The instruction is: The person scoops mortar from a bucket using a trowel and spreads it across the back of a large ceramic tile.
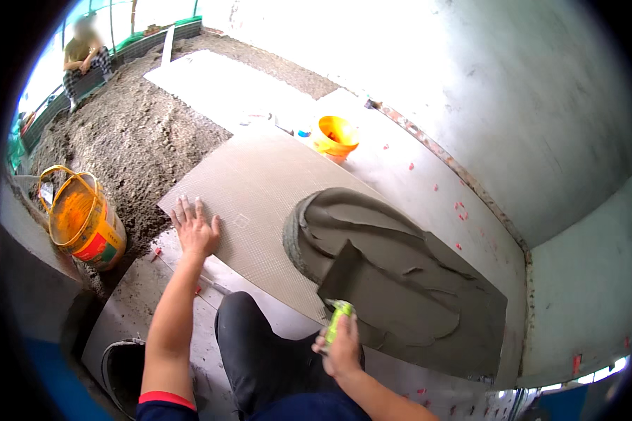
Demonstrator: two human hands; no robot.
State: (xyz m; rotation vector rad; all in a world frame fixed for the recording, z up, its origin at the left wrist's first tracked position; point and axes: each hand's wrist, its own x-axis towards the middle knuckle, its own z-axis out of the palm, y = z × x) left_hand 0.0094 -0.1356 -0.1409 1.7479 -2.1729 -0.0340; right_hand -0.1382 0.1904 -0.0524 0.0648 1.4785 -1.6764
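Observation:
My right hand [343, 349] is wrapped round the green handle of a trowel [344, 270]. Its dark flat blade lies against a thick layer of wet grey mortar [400, 288]. That mortar covers the right part of a large tile [249, 179], whose ribbed, grid-patterned back faces up. Toward the tile's middle the mortar rises in a rounded ridge. My left hand [195, 228] lies flat with fingers spread on the bare left end of the tile, near its edge.
An orange bucket [88, 221] stands at left beside rough sandy ground [133, 126]. Beyond the tile is a small yellow bucket [336, 138] on laid tiles dotted with red clips [458, 205]. A plastered wall [541, 126] bounds the right. Far left, a person [84, 56] sits on a ledge.

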